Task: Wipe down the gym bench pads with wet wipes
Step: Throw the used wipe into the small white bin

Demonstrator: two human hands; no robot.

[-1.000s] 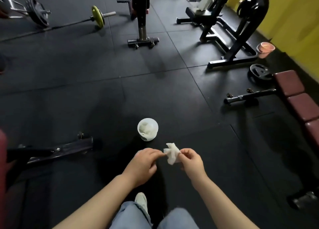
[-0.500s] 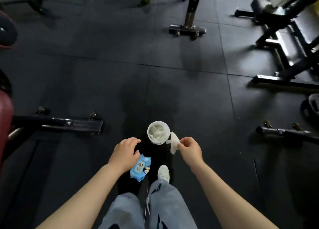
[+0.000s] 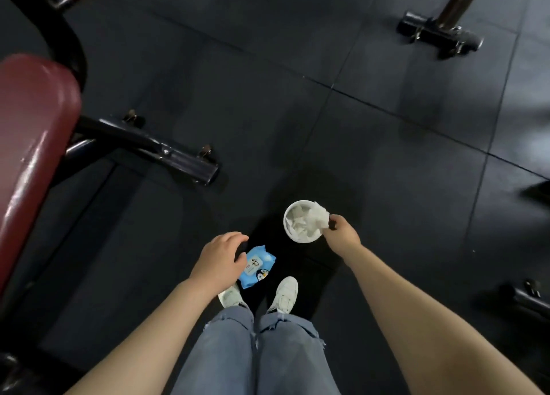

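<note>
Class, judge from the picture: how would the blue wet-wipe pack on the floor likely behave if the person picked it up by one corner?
The blue wipe pack looks like soft film with crinkled edges, so it would probably sag rather than stay stiff. Lying flat, it is unlikely to roll. Its glossy wrapper may be slightly slippery.

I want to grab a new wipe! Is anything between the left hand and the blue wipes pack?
Nothing visible blocks it. The left hand hovers open right over the blue wipes pack on the floor, already covering its left edge.
</note>
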